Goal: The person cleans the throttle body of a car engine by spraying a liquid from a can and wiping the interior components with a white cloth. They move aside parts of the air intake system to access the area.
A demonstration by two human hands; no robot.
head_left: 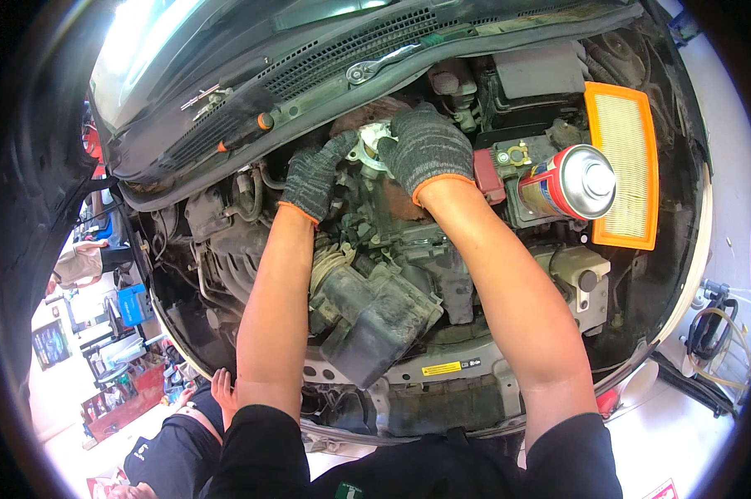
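Both of my hands wear dark grey knit gloves with orange cuffs and reach deep into a car's engine bay. Between them is a silver metal flanged part [362, 156], with a crumpled white cloth or tissue [374, 133] at its opening. My left hand [315, 176] grips the part's left side, its fingers bent against it. My right hand [432, 150] is closed over the white wad from the right, and its fingertips are partly hidden. A brown rag-like piece [402, 202] lies just below the part.
A red-and-silver spray can [590, 183] and an orange-framed air filter [637, 166] sit on the bay's right side. A ratchet [367, 71] and an orange-ended tool [265, 121] rest along the cowl. A black plastic housing [375, 320] lies between my forearms. Another person [176, 453] is at lower left.
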